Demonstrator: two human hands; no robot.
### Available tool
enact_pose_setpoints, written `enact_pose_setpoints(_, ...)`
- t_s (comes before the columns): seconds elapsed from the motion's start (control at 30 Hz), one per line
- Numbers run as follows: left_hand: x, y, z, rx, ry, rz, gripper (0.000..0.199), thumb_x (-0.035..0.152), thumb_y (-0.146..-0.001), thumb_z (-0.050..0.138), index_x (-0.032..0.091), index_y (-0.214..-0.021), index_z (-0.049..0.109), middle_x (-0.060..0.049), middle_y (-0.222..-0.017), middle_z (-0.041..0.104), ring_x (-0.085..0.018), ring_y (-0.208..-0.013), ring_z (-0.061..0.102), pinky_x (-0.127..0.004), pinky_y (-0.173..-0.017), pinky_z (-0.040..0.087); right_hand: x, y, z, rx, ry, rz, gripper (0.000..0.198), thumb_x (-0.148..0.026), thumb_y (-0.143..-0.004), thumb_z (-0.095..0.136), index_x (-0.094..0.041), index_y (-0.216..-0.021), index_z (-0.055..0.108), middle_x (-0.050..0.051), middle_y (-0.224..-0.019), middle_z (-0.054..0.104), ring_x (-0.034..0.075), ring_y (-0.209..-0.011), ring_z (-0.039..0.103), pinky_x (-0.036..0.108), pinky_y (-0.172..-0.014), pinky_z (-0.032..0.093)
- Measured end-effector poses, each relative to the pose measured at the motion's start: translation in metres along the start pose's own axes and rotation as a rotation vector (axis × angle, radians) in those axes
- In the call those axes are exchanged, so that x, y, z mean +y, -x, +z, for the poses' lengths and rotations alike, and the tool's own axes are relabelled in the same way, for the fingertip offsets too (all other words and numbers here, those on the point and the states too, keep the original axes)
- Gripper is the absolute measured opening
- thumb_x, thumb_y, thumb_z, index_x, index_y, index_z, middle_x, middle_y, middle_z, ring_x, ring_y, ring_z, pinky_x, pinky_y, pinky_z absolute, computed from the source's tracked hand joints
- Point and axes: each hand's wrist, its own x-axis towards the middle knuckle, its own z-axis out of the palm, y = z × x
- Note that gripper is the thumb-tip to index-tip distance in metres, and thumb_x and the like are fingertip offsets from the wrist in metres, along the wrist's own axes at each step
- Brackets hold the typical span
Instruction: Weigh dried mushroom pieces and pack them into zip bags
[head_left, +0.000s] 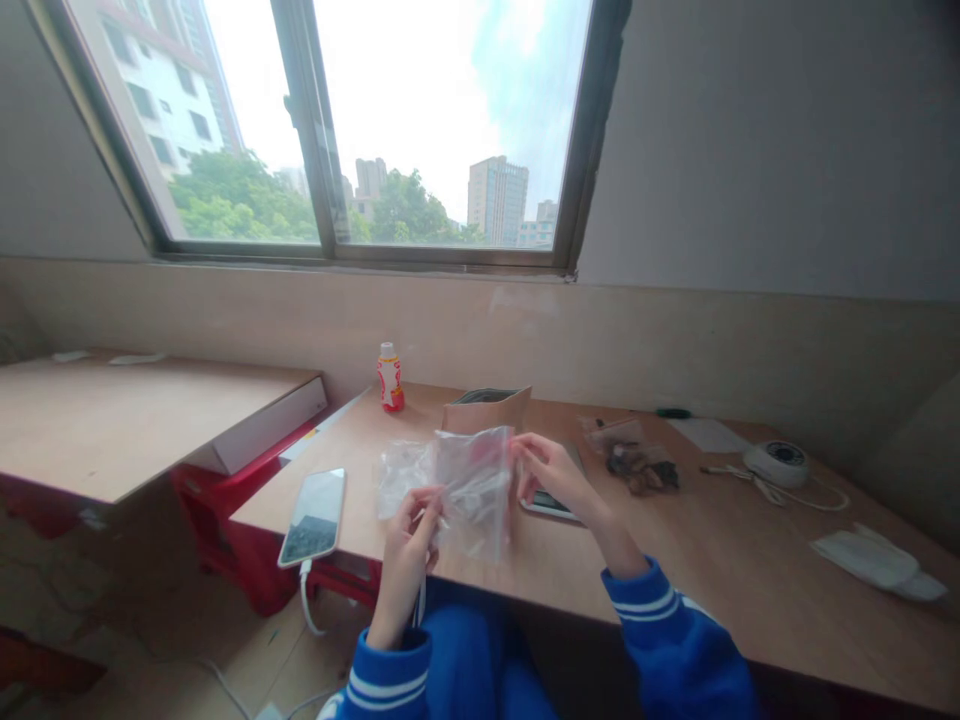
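A clear plastic bag hangs above the table's front edge, stretched between both hands. My left hand pinches its left side. The fingers of my right hand are closed on its upper right corner, by a reddish strip. More clear plastic lies behind the bag on the left; whether it is a separate bag I cannot tell. Under my right hand is a phone-like device, partly hidden. Just behind the bag, an open brown pouch with a dark inside stands on the table.
A white phone with a cable lies at the table's left edge. Behind it stands a red-and-white bottle. To the right are a bag of dark pieces, a white dome camera and a folded white item. Red stools sit below left.
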Motion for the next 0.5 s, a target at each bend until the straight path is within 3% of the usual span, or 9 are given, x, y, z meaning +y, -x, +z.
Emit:
enact_pose_setpoints(0.1,0.009,-0.007,-0.034,0.189,0.031,0.084,0.043,0.045,-0.067,0.071,0.017,-0.098,0.062,0.004,-0.069,0.055,-0.001,-0.038,0.029,-0.013,-0.032,0.022,0.044,-0.005,-0.039,0.254,0.339,0.041,0.037,-0.049,-0.09,0.043,-0.019,-0.099,0.064,0.009,-0.096,0.067,0.022,-0.088,0.066,0.037,-0.077,0.055)
enact_pose_setpoints(0.17,0.012,-0.016,-0.056,0.315,0.02,0.136,0.045,0.042,-0.066,0.071,0.017,-0.103,0.062,0.003,-0.073,0.057,0.0,-0.039,0.029,-0.014,-0.034,0.024,0.075,-0.004,-0.068,0.429,0.444,0.116,0.033,-0.04,-0.084,0.052,-0.016,-0.103,0.062,0.016,-0.112,0.061,0.031,-0.114,0.054,0.051,-0.096,0.042)
enact_pose_setpoints(0.23,0.011,-0.03,-0.069,0.394,-0.013,0.127,0.049,0.044,-0.064,0.071,0.015,-0.103,0.062,0.002,-0.073,0.058,-0.001,-0.04,0.032,-0.016,-0.036,0.025,0.102,0.002,-0.091,0.596,0.539,0.204,0.039,-0.033,-0.08,0.055,-0.012,-0.113,0.058,0.024,-0.128,0.049,0.041,-0.127,0.039,0.062,-0.102,0.028)
enact_pose_setpoints(0.33,0.004,-0.056,-0.072,0.336,-0.231,0.065,0.053,0.052,-0.064,0.066,0.012,-0.098,0.063,-0.001,-0.071,0.06,-0.007,-0.042,0.042,-0.021,-0.04,0.033,0.133,0.014,-0.109,0.703,0.643,0.313,0.053,-0.027,-0.074,0.057,-0.011,-0.125,0.051,0.027,-0.136,0.04,0.046,-0.13,0.032,0.065,-0.101,0.025)
enact_pose_setpoints(0.43,-0.002,-0.079,-0.069,0.173,-0.563,-0.014,0.043,0.053,-0.061,0.067,0.014,-0.08,0.064,-0.004,-0.064,0.061,-0.019,-0.053,0.057,-0.031,-0.051,0.045,0.157,0.021,-0.119,0.674,0.85,0.386,0.06,-0.026,-0.075,0.055,-0.016,-0.134,0.046,0.023,-0.129,0.05,0.042,-0.121,0.045,0.059,-0.094,0.035)
enact_pose_setpoints(0.5,-0.004,-0.087,-0.066,0.173,-0.745,0.04,0.038,0.049,-0.06,0.071,0.015,-0.077,0.065,-0.01,-0.071,0.064,-0.03,-0.073,0.063,-0.04,-0.066,0.049,0.168,0.023,-0.127,0.681,0.953,0.37,0.06,-0.022,-0.076,0.052,-0.017,-0.135,0.045,0.021,-0.118,0.06,0.038,-0.11,0.054,0.054,-0.088,0.041)
